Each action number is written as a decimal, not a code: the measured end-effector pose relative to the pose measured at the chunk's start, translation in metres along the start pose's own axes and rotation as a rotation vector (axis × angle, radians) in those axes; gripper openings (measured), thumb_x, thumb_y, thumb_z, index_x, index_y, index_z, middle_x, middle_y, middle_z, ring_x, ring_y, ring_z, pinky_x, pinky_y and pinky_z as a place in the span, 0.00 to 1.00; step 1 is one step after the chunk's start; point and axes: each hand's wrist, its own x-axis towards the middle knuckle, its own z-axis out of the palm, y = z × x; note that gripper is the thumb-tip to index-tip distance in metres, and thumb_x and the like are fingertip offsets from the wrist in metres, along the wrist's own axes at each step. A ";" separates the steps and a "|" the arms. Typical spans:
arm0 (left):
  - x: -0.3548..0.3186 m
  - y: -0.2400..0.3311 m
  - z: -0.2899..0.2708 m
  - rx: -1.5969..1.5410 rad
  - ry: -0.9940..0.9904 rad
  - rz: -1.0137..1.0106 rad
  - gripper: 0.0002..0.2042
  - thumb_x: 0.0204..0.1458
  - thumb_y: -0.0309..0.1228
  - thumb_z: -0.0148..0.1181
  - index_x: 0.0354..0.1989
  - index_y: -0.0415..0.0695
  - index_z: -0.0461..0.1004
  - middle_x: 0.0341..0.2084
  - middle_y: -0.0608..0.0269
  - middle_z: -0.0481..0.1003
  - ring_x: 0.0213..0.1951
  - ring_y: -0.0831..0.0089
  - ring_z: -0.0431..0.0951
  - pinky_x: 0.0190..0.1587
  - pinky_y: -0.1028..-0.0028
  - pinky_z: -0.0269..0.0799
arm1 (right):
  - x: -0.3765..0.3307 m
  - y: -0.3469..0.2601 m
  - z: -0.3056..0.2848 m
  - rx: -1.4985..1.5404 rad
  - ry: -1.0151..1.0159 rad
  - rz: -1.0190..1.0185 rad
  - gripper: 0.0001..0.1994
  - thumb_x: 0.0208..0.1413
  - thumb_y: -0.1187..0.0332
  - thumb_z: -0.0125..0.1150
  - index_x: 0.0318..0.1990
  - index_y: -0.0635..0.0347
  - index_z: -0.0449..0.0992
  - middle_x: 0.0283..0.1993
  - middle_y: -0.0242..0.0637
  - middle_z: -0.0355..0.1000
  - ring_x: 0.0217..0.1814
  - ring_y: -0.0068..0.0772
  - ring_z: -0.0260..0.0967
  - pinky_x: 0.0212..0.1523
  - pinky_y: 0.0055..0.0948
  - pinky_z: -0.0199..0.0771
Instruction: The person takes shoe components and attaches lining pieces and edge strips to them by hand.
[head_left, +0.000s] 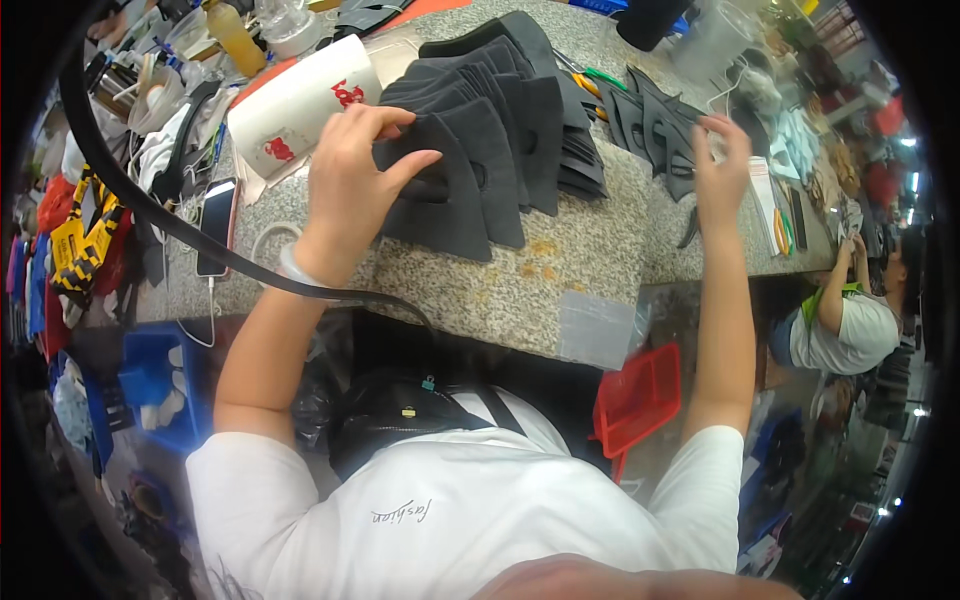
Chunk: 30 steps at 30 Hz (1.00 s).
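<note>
A fanned stack of dark grey, flat cut pieces with cut-out slots [455, 165] lies on the speckled stone tabletop [480, 300]. My left hand [350, 175] is at the stack's left edge, thumb and index finger spread apart over the nearest pieces. Whether its fingertips touch them is unclear. To the right, my right hand [722, 165] hovers beside a looser pile of similar dark pieces [650, 125]. Its fingers are loosely curled but apart, with nothing visible between them.
A white roll with red prints [305, 105] stands left of the stack, near a phone [217, 225] on a cable. A black strap [200, 255] crosses the left side. Below the table are a red basket [640, 400] and blue crate [165, 385]. Another person [845, 325] works at right.
</note>
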 end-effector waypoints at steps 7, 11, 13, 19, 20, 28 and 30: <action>-0.007 0.002 0.015 -0.071 0.125 0.059 0.16 0.41 0.28 0.75 0.40 0.43 0.80 0.38 0.61 0.76 0.41 0.61 0.79 0.43 0.64 0.76 | -0.013 -0.205 0.043 0.709 -0.385 -0.213 0.11 0.57 0.75 0.66 0.47 0.65 0.78 0.44 0.41 0.76 0.42 0.37 0.79 0.42 0.30 0.80; -0.014 0.005 0.015 0.019 0.127 0.159 0.16 0.45 0.26 0.73 0.45 0.42 0.81 0.42 0.59 0.79 0.41 0.59 0.81 0.44 0.65 0.77 | -0.015 -0.221 0.069 0.726 -0.311 -0.235 0.12 0.60 0.71 0.64 0.49 0.65 0.77 0.45 0.43 0.77 0.48 0.44 0.77 0.48 0.36 0.78; -0.016 0.003 0.015 0.006 0.146 0.159 0.15 0.45 0.25 0.73 0.43 0.42 0.81 0.41 0.59 0.80 0.41 0.59 0.81 0.44 0.65 0.77 | -0.017 -0.224 0.071 0.718 -0.298 -0.235 0.12 0.62 0.70 0.63 0.49 0.65 0.77 0.46 0.43 0.77 0.48 0.44 0.77 0.50 0.37 0.77; -0.021 -0.006 0.012 -0.150 0.163 0.154 0.11 0.45 0.23 0.72 0.37 0.40 0.79 0.38 0.59 0.81 0.41 0.62 0.82 0.45 0.68 0.77 | -0.020 -0.221 0.068 0.752 -0.450 -0.157 0.09 0.65 0.68 0.59 0.45 0.64 0.80 0.43 0.41 0.80 0.52 0.41 0.75 0.51 0.35 0.76; -0.021 -0.009 0.012 -0.247 0.142 0.162 0.09 0.46 0.22 0.72 0.36 0.40 0.78 0.37 0.58 0.82 0.40 0.63 0.83 0.45 0.70 0.78 | -0.020 -0.217 0.071 0.704 -0.455 -0.208 0.09 0.64 0.68 0.59 0.44 0.64 0.81 0.43 0.41 0.80 0.53 0.41 0.75 0.52 0.35 0.76; -0.010 -0.016 -0.093 -0.761 0.525 -0.212 0.08 0.57 0.14 0.60 0.43 0.38 0.75 0.37 0.52 0.81 0.38 0.69 0.83 0.43 0.74 0.81 | -0.030 -0.207 0.078 0.482 -0.383 -0.473 0.07 0.59 0.71 0.63 0.43 0.63 0.81 0.43 0.40 0.80 0.56 0.40 0.74 0.55 0.35 0.76; 0.002 -0.006 -0.119 -0.923 0.456 -0.189 0.09 0.57 0.15 0.61 0.45 0.36 0.78 0.37 0.55 0.81 0.34 0.73 0.82 0.41 0.78 0.79 | -0.035 -0.206 0.074 0.557 -0.383 -0.417 0.07 0.58 0.72 0.64 0.42 0.63 0.82 0.44 0.41 0.80 0.57 0.42 0.73 0.55 0.35 0.77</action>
